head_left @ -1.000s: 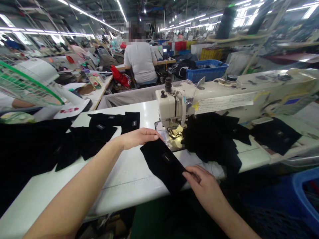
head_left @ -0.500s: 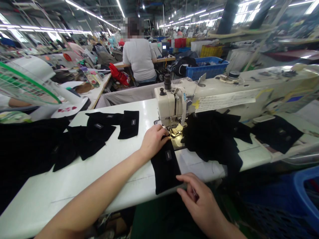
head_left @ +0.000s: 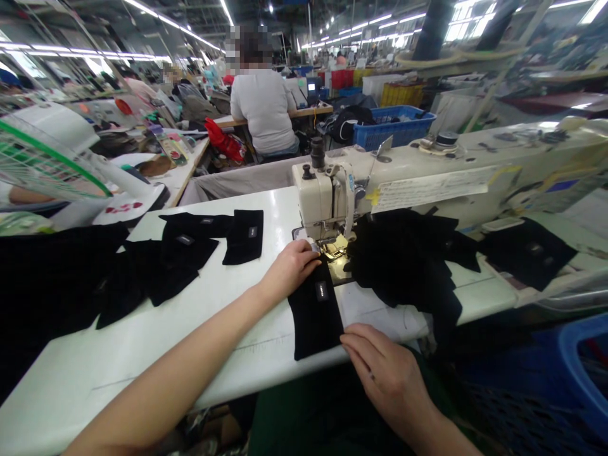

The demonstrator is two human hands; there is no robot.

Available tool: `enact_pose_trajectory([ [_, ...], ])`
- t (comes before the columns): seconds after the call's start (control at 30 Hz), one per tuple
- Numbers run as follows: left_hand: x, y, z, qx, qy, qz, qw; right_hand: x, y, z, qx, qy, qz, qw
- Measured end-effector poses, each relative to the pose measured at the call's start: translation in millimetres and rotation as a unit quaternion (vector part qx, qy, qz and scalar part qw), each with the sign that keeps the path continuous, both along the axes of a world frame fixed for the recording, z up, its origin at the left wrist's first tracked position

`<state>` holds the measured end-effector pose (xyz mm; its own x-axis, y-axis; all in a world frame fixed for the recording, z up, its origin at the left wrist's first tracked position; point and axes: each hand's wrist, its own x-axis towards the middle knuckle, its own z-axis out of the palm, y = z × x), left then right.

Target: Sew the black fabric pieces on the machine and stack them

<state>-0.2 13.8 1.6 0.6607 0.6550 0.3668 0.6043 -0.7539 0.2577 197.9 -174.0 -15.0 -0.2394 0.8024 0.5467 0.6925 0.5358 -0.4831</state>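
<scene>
A black fabric piece [head_left: 316, 320] with a small label lies on the white sewing table, its far end at the lit presser foot [head_left: 336, 252] of the sewing machine [head_left: 318, 196]. Beside the needle area, my left hand [head_left: 295, 265] has its fingers closed on the far left edge of that piece. At the near right corner, my right hand [head_left: 387, 364] pinches the fabric edge, fingers pressed together. A dark ring-like spot shows on one of its fingers. More black labelled pieces [head_left: 243, 237] lie to the left.
Right of the needle, a heap of black fabric [head_left: 403, 266] covers the machine bed. A blue basket [head_left: 570, 367] stands low at right. A fan [head_left: 52, 149] is at far left. Beyond the table, a co-worker [head_left: 263, 111] sits facing away, near a blue crate [head_left: 394, 126].
My right hand has closed from a loose, parted thumb and finger to a pinch on the fabric's edge. The near end of the piece has moved slightly away from me.
</scene>
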Motion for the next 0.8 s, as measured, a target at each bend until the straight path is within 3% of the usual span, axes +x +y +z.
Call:
enact_pose_trajectory([
  [0.4,0,6,-5.7,0.015,-0.034,-0.021,0.999,0,3,0.2,-0.039,-0.021,0.005,0.999],
  [0.8,-1,3,8.3,0.029,0.063,-0.011,0.998,-1,6,6.0,-0.070,-0.046,0.013,0.996],
])
